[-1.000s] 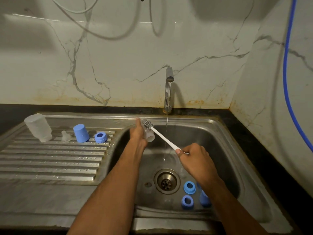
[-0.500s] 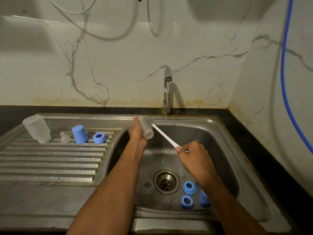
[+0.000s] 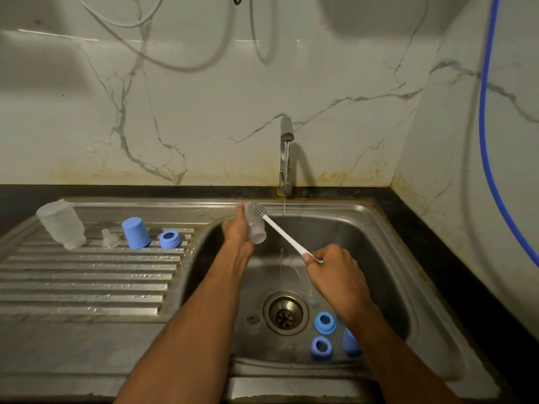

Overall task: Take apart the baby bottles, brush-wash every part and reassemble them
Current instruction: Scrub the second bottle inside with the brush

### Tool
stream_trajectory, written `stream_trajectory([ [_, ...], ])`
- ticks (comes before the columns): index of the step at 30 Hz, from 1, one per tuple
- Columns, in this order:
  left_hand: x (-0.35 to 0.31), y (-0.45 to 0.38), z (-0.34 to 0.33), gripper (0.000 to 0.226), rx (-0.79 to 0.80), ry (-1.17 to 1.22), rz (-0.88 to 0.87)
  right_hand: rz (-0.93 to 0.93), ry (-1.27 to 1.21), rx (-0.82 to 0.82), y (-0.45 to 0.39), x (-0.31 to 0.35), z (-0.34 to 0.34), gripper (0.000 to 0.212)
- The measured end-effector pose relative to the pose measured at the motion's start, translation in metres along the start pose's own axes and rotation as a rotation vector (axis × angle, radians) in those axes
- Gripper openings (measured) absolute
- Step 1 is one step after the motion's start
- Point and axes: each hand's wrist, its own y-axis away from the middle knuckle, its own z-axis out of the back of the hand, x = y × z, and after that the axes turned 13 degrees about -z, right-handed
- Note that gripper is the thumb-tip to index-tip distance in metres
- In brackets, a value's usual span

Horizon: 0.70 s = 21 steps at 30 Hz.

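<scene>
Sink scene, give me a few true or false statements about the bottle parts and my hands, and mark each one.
1. The left hand holds a clear bottle. True.
2. The right hand holds a sponge. False: it grips a white brush.
3. The tap is off. False: water runs from it.
4. A blue cap stands on the drainboard. True.
5. The sink basin holds no parts. False: blue rings lie near the drain.

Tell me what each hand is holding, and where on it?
The left hand grips a clear bottle around its side. The right hand grips the brush by the lower end of its white handle.
</scene>
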Motion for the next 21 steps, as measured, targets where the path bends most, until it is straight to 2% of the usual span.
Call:
stream_trajectory([
  [3,0.003,0.015,-0.010,0.047,0.036,-0.019,-0.026,-0.010,-0.033,-0.030,-0.005,0.009,0.001,0.029],
  [6,-0.007,0.004,-0.002,0.043,0.073,0.135,0.022,0.010,-0.038,0.007,-0.005,0.012,0.001,0.033],
  [9,-0.021,-0.013,0.009,0.029,0.021,0.290,0.021,0.015,-0.012,0.058,0.000,0.006,0.004,0.034],
  [12,-0.022,-0.012,0.009,0.032,-0.014,0.289,-0.004,-0.002,-0.016,0.066,0.002,0.000,0.007,0.031],
  [13,-0.018,-0.009,0.007,0.036,0.003,0.271,0.002,-0.012,-0.019,0.066,0.002,-0.001,0.009,0.030],
  [16,-0.005,0.003,0.007,0.093,0.047,0.132,0.002,-0.006,-0.026,0.039,-0.001,0.006,0.002,0.032],
  [17,-0.002,0.004,0.007,0.104,0.046,0.121,0.010,-0.005,-0.028,0.031,-0.001,0.009,0.000,0.033],
  [21,-0.006,-0.006,0.008,0.119,0.007,0.136,0.019,-0.024,0.015,0.024,-0.002,0.007,0.011,0.034],
])
